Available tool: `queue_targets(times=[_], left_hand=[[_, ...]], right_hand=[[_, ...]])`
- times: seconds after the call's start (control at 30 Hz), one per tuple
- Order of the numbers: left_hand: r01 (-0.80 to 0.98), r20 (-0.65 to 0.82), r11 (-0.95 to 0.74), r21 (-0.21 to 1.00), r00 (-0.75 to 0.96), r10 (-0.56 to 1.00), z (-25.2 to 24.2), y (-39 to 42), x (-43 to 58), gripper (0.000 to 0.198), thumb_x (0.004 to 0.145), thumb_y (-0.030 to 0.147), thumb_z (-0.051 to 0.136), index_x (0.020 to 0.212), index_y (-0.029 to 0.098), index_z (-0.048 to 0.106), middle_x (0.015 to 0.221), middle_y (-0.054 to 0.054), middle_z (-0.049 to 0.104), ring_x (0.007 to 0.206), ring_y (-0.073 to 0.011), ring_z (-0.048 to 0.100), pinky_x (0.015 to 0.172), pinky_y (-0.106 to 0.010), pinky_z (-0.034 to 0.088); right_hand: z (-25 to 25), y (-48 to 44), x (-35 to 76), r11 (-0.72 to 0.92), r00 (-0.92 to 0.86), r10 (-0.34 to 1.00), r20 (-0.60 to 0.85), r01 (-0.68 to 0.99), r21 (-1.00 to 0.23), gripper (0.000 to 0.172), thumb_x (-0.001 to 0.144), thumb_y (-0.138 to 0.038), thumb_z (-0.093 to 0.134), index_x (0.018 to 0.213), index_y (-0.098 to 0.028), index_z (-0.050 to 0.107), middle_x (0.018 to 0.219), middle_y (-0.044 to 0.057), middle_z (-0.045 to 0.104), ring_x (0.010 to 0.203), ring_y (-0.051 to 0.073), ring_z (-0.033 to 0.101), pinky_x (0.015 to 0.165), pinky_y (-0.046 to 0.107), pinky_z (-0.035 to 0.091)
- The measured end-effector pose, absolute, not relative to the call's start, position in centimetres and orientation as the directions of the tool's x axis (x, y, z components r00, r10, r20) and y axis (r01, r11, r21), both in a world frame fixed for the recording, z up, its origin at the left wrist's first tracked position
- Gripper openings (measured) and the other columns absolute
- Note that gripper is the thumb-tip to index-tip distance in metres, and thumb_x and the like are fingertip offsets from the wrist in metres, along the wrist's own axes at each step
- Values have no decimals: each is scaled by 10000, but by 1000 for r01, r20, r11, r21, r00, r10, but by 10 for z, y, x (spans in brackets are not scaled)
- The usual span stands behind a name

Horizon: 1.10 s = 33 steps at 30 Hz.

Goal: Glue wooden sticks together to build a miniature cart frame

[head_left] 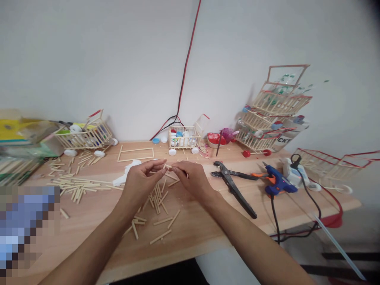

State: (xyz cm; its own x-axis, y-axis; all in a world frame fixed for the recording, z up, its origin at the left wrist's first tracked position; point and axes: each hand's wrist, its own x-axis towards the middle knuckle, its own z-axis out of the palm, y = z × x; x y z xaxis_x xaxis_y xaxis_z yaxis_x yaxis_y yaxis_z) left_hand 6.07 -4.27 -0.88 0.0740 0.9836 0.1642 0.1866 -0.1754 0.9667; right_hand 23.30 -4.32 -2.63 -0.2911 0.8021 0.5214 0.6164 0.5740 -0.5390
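Observation:
My left hand [142, 180] and my right hand [191, 178] meet above the middle of a wooden table [208, 229]. Both pinch the ends of a short wooden stick [168, 167] held between their fingertips. Under and around the hands lie several loose cut sticks [157, 196]. A rectangular stick frame [135, 154] lies flat just beyond the hands, and a crumpled white cloth [126, 174] lies to the left of my left hand.
Black pliers [234, 186] and a blue glue gun [277, 182] with its cord lie to the right. Small stick-built carts stand along the wall [86, 134] [184, 136], with a stack of them [274, 111] at the right. A red cable [187, 63] runs up the wall.

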Motion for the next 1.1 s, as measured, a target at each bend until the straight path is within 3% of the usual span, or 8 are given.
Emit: queue_targets(times=[0.2, 0.37, 0.57, 0.87, 1.1], left_hand=[[468, 379, -356, 809, 48, 924, -6, -48, 63, 239, 769, 296, 637, 959, 184, 729, 953, -54, 738, 830, -189, 671, 773, -305, 509], [589, 510, -472, 656, 114, 853, -7, -51, 63, 188, 809, 259, 586, 911, 188, 726, 929, -36, 739, 827, -176, 666, 765, -287, 494], [642, 526, -488, 591, 151, 837, -9, -51, 63, 213, 815, 235, 562, 979, 201, 694, 902, -26, 733, 719, -161, 652, 713, -286, 484], [647, 563, -541, 538, 202, 802, -9, -49, 62, 167, 818, 227, 546, 859, 225, 708, 828, -19, 727, 749, -179, 656, 688, -290, 471], [652, 558, -539, 533, 207, 804, -9, -50, 62, 205, 828, 251, 553, 942, 211, 718, 883, -34, 737, 796, -188, 668, 728, -291, 481]], right_hand=[[-27, -43, 232, 578, -309, 800, 515, 626, -524, 241, 939, -253, 455, 884, -192, 682, 873, 38, 704, 815, 147, 614, 718, 230, 400], [-27, -44, 231, 591, -327, 791, 517, 625, -510, 237, 935, -235, 460, 839, -181, 670, 858, 34, 699, 790, 140, 604, 696, 224, 384], [-27, -45, 231, 590, -330, 791, 516, 635, -499, 248, 934, -237, 460, 784, -179, 649, 796, 29, 682, 737, 131, 584, 665, 223, 367], [-28, -45, 231, 585, -342, 797, 498, 643, -495, 246, 932, -229, 462, 763, -181, 634, 779, 24, 669, 731, 131, 575, 662, 223, 362], [-28, -45, 231, 580, -336, 800, 497, 647, -496, 245, 932, -228, 464, 770, -179, 641, 792, 30, 676, 748, 134, 584, 676, 223, 370]])
